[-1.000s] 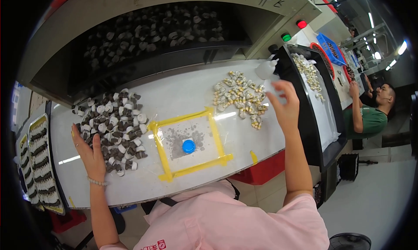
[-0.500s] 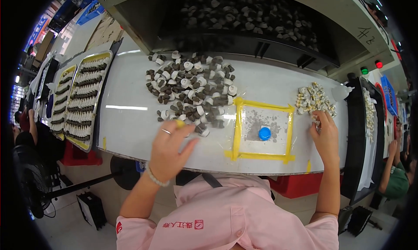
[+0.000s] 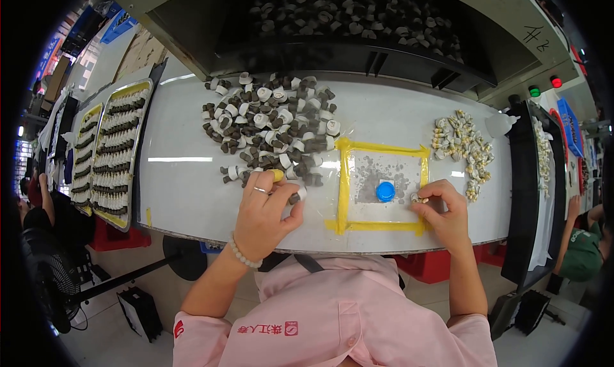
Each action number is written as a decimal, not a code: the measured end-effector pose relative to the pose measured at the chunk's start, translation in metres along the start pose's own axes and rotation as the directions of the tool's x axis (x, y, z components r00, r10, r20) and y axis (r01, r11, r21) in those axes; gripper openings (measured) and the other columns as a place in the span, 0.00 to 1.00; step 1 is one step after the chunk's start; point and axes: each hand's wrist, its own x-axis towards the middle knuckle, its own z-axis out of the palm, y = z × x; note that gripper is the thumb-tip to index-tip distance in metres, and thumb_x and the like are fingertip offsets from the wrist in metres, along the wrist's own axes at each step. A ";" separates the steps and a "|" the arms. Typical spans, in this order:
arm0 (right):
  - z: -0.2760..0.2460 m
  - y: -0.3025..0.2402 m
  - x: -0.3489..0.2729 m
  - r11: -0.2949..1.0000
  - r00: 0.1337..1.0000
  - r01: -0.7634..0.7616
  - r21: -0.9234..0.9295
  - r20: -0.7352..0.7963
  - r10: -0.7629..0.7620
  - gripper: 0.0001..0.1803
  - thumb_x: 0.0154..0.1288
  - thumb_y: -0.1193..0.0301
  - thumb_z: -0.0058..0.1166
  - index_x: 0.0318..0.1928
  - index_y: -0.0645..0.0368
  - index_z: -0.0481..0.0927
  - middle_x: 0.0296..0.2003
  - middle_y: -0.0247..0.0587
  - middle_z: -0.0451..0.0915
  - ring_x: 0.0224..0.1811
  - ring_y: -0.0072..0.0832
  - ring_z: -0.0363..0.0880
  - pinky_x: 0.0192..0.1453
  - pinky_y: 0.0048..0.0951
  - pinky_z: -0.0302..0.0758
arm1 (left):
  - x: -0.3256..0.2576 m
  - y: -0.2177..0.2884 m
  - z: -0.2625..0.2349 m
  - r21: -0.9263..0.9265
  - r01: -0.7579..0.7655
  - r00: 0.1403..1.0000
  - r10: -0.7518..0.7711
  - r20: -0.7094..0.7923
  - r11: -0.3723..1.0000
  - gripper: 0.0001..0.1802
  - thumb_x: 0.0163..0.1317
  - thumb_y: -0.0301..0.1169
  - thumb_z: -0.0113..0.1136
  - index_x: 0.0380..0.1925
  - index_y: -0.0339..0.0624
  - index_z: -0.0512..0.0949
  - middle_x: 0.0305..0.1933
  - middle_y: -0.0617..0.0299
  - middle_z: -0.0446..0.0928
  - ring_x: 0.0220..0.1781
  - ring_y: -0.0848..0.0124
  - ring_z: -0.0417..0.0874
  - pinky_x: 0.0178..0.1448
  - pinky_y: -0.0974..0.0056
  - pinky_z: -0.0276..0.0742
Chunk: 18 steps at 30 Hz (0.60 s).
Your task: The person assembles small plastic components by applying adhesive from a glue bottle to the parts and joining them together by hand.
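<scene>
At the near edge of the big pile of white-and-dark-brown small parts [image 3: 262, 121], my left hand [image 3: 263, 215] pinches one white-and-dark part [image 3: 298, 195] between thumb and finger. A yellow cover [image 3: 277, 174] sits on one of its fingertips. Over the right edge of the yellow-taped square [image 3: 343, 188], my right hand [image 3: 449, 215] pinches a small white-and-gold piece [image 3: 416, 198]. Inside that square, between my hands, stands a round blue cap-like thing [image 3: 385, 191], with wet-looking spots behind it. A smaller pile of white-and-gold pieces [image 3: 451, 137] lies beyond my right hand.
Two yellow-rimmed trays [image 3: 144, 92] of rowed parts stand at the left. A dark-fronted machine opening [image 3: 358, 66], heaped with parts, spans the back. At the right are a white squeeze bottle [image 3: 501, 124] and a black tray [image 3: 558, 175]. Other people sit at both sides.
My right hand has moved left from the small pile to the taped square, carrying a white-and-gold piece. My left hand has shifted slightly right and now holds a white-and-dark part.
</scene>
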 end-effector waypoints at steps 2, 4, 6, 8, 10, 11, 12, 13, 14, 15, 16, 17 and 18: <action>0.000 0.001 0.002 0.996 0.996 0.079 -0.051 -0.026 -0.081 0.13 0.46 0.77 0.69 0.32 0.62 0.78 0.34 0.37 0.80 0.35 0.29 0.76 0.38 0.26 0.73 | -0.002 0.004 0.005 -0.091 0.017 1.000 -0.019 -0.021 0.996 0.17 0.40 0.20 0.67 0.34 0.37 0.76 0.38 0.56 0.71 0.37 0.59 0.73 0.41 0.60 0.74; -0.002 0.003 0.004 0.982 0.985 0.157 -0.104 -0.049 -0.162 0.13 0.45 0.77 0.70 0.32 0.61 0.78 0.34 0.38 0.80 0.34 0.31 0.76 0.37 0.27 0.73 | -0.005 0.007 0.008 -0.198 -0.033 0.998 0.022 -0.057 0.980 0.18 0.37 0.18 0.67 0.33 0.37 0.76 0.37 0.54 0.73 0.38 0.57 0.74 0.42 0.60 0.75; -0.007 0.004 0.005 0.965 0.979 0.198 -0.174 -0.013 -0.203 0.14 0.45 0.77 0.69 0.34 0.62 0.80 0.33 0.38 0.80 0.34 0.34 0.75 0.36 0.29 0.73 | -0.010 0.013 0.007 -0.291 0.028 0.999 -0.035 -0.017 0.956 0.17 0.41 0.17 0.66 0.35 0.35 0.76 0.40 0.53 0.76 0.42 0.60 0.77 0.46 0.61 0.75; -0.010 0.000 0.006 0.936 0.965 0.256 -0.240 0.012 -0.261 0.15 0.45 0.77 0.68 0.36 0.62 0.81 0.33 0.38 0.79 0.34 0.34 0.75 0.35 0.30 0.74 | -0.017 0.017 0.012 -0.849 0.318 0.922 -0.345 0.173 0.423 0.15 0.51 0.16 0.61 0.41 0.33 0.75 0.46 0.52 0.78 0.47 0.65 0.78 0.52 0.62 0.76; -0.010 -0.002 0.005 0.899 0.949 0.311 -0.308 0.042 -0.314 0.16 0.45 0.78 0.68 0.38 0.61 0.82 0.33 0.39 0.79 0.34 0.35 0.75 0.35 0.31 0.74 | -0.013 0.023 0.014 -0.915 0.348 0.893 -0.368 0.259 0.202 0.15 0.54 0.16 0.57 0.43 0.34 0.74 0.45 0.50 0.78 0.48 0.63 0.79 0.53 0.60 0.76; -0.010 -0.003 0.005 0.886 0.945 0.322 -0.334 0.052 -0.324 0.16 0.46 0.78 0.67 0.39 0.61 0.82 0.33 0.39 0.79 0.34 0.35 0.75 0.35 0.31 0.74 | -0.011 0.025 0.015 -0.932 0.361 0.862 -0.370 0.346 -0.031 0.15 0.56 0.17 0.53 0.45 0.34 0.73 0.45 0.48 0.77 0.49 0.61 0.80 0.54 0.59 0.76; -0.009 -0.004 0.004 0.871 0.940 0.333 -0.360 0.062 -0.334 0.17 0.46 0.79 0.66 0.41 0.61 0.82 0.33 0.40 0.79 0.33 0.35 0.75 0.36 0.32 0.74 | -0.010 0.027 0.018 -0.932 0.361 0.863 -0.366 0.348 -0.034 0.15 0.56 0.17 0.53 0.45 0.34 0.73 0.45 0.48 0.77 0.49 0.61 0.80 0.54 0.59 0.76; -0.010 -0.007 0.004 0.870 0.942 0.328 -0.367 0.061 -0.330 0.17 0.46 0.79 0.66 0.41 0.61 0.82 0.33 0.40 0.79 0.33 0.35 0.75 0.36 0.32 0.74 | -0.010 0.028 0.021 -0.930 0.357 0.854 -0.371 0.363 -0.089 0.14 0.58 0.19 0.53 0.46 0.34 0.72 0.45 0.48 0.77 0.47 0.62 0.80 0.54 0.60 0.76; -0.011 -0.011 0.005 0.874 0.947 0.316 -0.368 0.068 -0.314 0.16 0.47 0.79 0.66 0.40 0.62 0.82 0.33 0.40 0.78 0.33 0.35 0.76 0.36 0.33 0.75 | -0.011 0.030 0.024 -0.925 0.351 0.846 -0.375 0.379 -0.144 0.13 0.60 0.21 0.53 0.47 0.34 0.72 0.45 0.48 0.77 0.45 0.63 0.80 0.53 0.61 0.76; -0.010 -0.014 0.006 0.878 0.952 0.304 -0.370 0.074 -0.298 0.15 0.48 0.79 0.65 0.40 0.62 0.82 0.32 0.41 0.78 0.33 0.36 0.76 0.36 0.33 0.75 | -0.013 0.030 0.026 -0.924 0.350 0.847 -0.369 0.382 -0.152 0.13 0.60 0.21 0.53 0.47 0.34 0.72 0.45 0.48 0.77 0.45 0.63 0.80 0.53 0.61 0.76; -0.011 -0.015 0.006 0.875 0.954 0.296 -0.383 0.072 -0.291 0.15 0.48 0.79 0.65 0.40 0.62 0.82 0.32 0.41 0.78 0.33 0.36 0.76 0.36 0.33 0.75 | -0.015 0.029 0.029 -0.902 0.352 0.828 -0.367 0.424 -0.249 0.13 0.62 0.22 0.53 0.47 0.34 0.72 0.46 0.48 0.77 0.44 0.64 0.80 0.52 0.62 0.76; -0.011 -0.015 0.006 0.891 0.955 0.295 -0.344 0.068 -0.290 0.14 0.48 0.79 0.65 0.39 0.62 0.82 0.33 0.41 0.78 0.33 0.36 0.76 0.35 0.33 0.75 | -0.016 0.029 0.031 -0.872 0.350 0.808 -0.360 0.466 -0.343 0.13 0.63 0.24 0.53 0.48 0.34 0.71 0.46 0.48 0.77 0.42 0.65 0.80 0.51 0.63 0.77; -0.011 -0.016 0.007 0.906 0.955 0.295 -0.305 0.063 -0.289 0.13 0.49 0.78 0.64 0.39 0.62 0.81 0.33 0.42 0.78 0.32 0.36 0.77 0.35 0.33 0.76 | -0.016 0.031 0.033 -0.868 0.349 0.811 -0.350 0.469 -0.353 0.13 0.63 0.24 0.53 0.48 0.34 0.71 0.46 0.48 0.77 0.42 0.65 0.80 0.51 0.63 0.77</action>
